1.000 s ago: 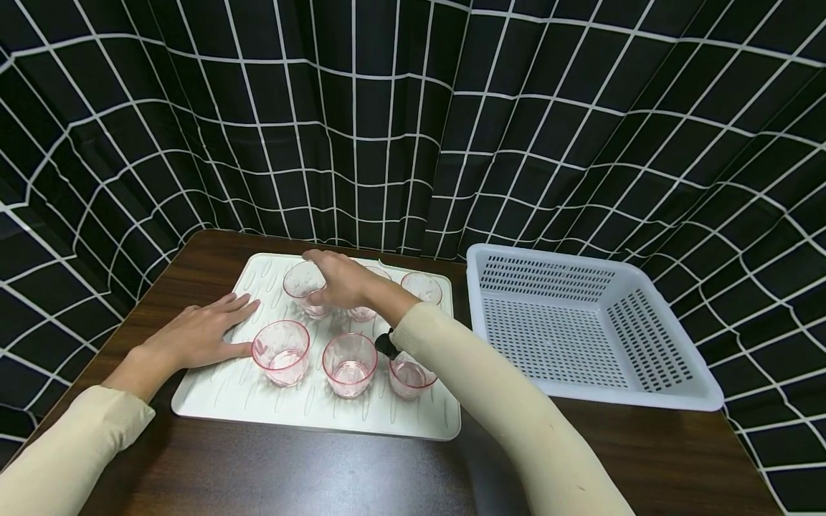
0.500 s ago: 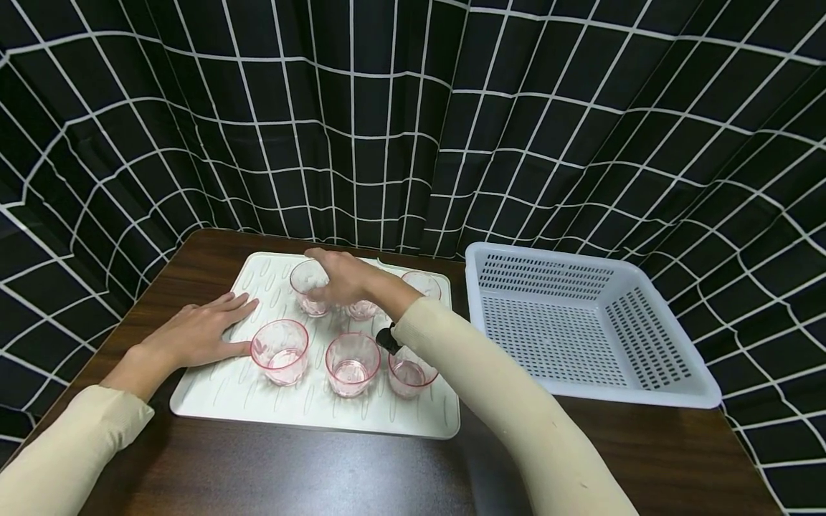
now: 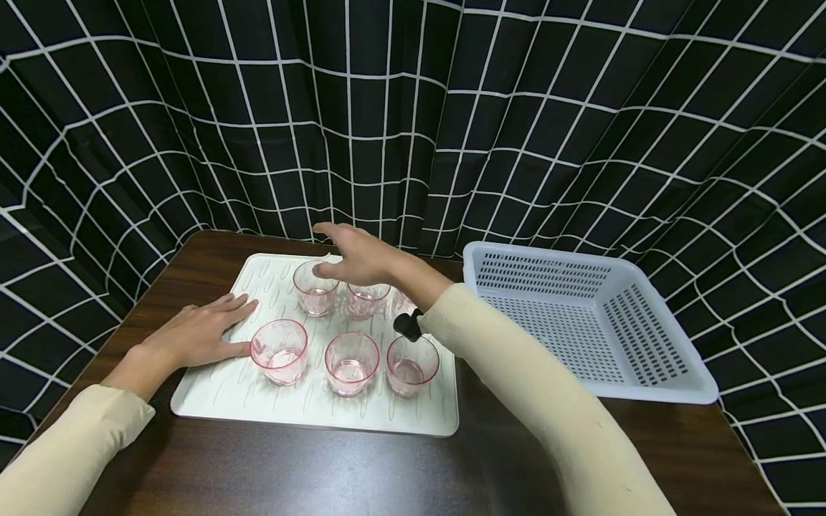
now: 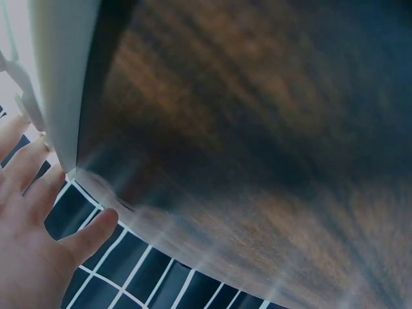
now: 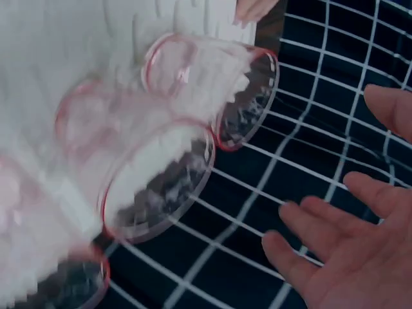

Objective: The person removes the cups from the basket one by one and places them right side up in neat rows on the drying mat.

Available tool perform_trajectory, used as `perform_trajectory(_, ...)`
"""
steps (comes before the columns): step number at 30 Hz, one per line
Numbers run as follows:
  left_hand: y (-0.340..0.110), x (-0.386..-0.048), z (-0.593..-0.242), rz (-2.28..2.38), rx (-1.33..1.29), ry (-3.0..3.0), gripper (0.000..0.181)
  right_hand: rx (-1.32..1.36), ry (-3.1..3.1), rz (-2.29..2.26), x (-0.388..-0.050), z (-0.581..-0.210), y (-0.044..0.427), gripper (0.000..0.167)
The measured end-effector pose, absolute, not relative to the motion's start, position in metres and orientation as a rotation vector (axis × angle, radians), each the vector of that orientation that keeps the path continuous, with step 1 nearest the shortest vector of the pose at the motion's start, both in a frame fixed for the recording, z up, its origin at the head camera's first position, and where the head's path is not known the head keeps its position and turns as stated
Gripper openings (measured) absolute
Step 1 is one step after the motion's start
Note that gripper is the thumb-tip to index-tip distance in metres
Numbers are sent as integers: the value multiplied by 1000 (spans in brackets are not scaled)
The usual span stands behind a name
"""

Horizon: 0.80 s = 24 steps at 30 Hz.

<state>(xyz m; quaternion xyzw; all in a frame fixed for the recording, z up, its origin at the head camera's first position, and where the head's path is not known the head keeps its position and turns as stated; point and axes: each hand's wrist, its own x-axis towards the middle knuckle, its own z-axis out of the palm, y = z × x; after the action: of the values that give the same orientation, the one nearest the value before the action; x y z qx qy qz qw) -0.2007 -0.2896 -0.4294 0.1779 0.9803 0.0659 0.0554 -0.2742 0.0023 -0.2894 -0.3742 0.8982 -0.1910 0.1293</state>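
Pink-rimmed clear glasses stand upright in two rows of three on a white ribbed tray (image 3: pixel 219 401). My right hand (image 3: pixel 358 254) is raised just over the back-left glass (image 3: pixel 316 301) and partly covers the back-middle glass (image 3: pixel 363 304). In the right wrist view its fingers (image 5: pixel 309 225) are spread and hold nothing. The right arm hides much of the back-right glass (image 3: pixel 401 305). My left hand (image 3: pixel 193 333) rests on the tray's left edge, fingers extended, its thumb close to the front-left glass (image 3: pixel 282 362). Along the front stand the middle glass (image 3: pixel 350 369) and the right glass (image 3: pixel 411 373).
A pale perforated plastic basket (image 3: pixel 587 390) sits right of the tray, with nothing seen in it. Both stand on a dark brown wooden table (image 3: pixel 310 473). A black curtain (image 3: pixel 387 129) with a white grid hangs behind and around the table.
The back-left glass has shifted slightly right toward the back-middle one. My right hand has let go of it and risen up and to the right. The left hand has stayed put.
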Motion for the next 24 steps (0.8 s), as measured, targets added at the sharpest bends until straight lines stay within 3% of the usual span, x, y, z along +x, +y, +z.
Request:
perform_trajectory(10,-291,-204,-426,209,525,2955,98,-1009,2773,-413,-256,-266,85,75)
perform_trajectory(24,-300,-211,-414,282,464,2866,94,-716,3058,-210,-247,-277,213,76)
